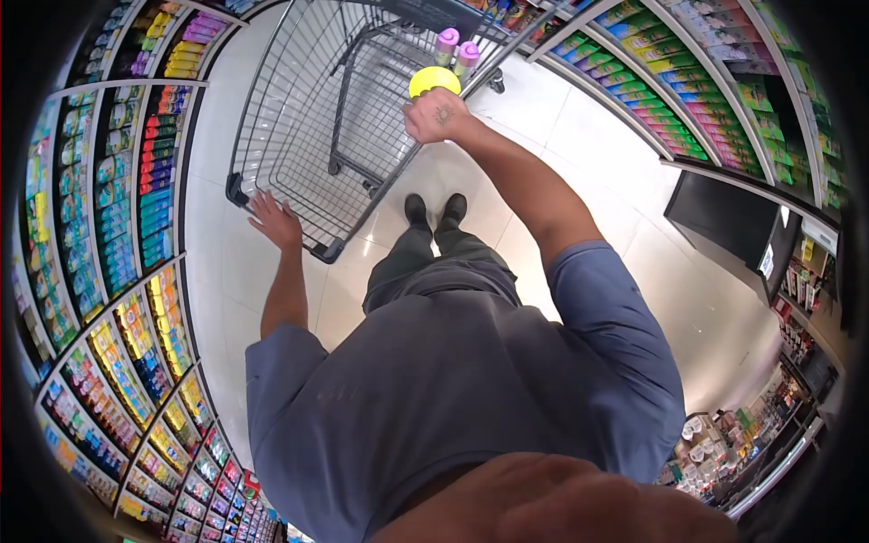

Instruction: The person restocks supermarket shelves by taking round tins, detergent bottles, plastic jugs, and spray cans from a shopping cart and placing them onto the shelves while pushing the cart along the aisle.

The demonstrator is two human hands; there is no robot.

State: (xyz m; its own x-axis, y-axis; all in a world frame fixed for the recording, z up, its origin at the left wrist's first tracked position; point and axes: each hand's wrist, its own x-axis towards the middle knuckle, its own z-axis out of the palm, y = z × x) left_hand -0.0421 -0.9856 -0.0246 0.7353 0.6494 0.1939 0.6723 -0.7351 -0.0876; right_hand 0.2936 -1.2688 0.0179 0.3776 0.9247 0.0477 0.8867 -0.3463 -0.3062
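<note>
The shopping cart [299,172] is a basket of thin metal wire in a square grid, with black plastic corner pieces [237,190]. The right hand [436,116], a dark round design on its back, is curled closed against a smooth, glossy yellow rounded item [434,81] at the cart's right side; its fingertips are hidden. Just beyond stand two bottles [446,45] with rounded purple tops. The left hand [276,220] is empty, fingers spread, beside the near left corner. Packs [156,163] crowd the shelves; their labels are too small to read.
</note>
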